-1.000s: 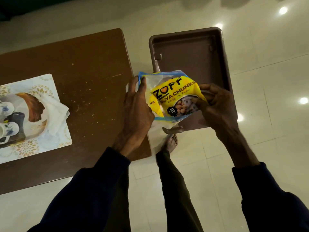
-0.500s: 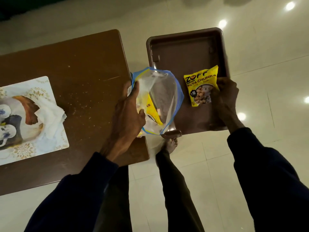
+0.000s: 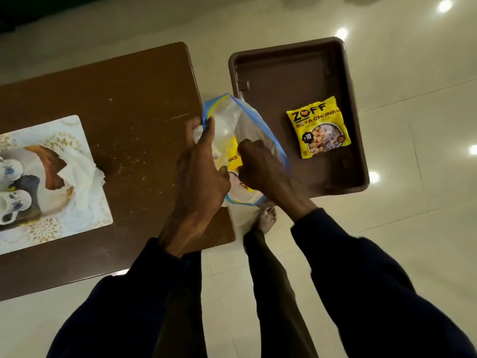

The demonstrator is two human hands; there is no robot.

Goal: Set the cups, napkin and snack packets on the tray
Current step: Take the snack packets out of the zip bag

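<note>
Progress: one yellow snack packet (image 3: 320,127) lies in the brown plastic tray (image 3: 284,81), the left hand (image 3: 201,174) pinches the clear blue-rimmed bag (image 3: 232,112), the right hand (image 3: 260,166), its fingers' grip untellable, reaches a second packet (image 3: 229,158) inside, and white cups (image 3: 11,169) and white napkin (image 3: 80,171) sit on the brown worktop (image 3: 129,94).

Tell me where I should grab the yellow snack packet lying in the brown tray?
Pinch the flat sealed top edge of the snack packet, above the ZOFF name, coming down from above. It lies flat on the tray floor with walls all around, so a sideways reach looks blocked.
</note>
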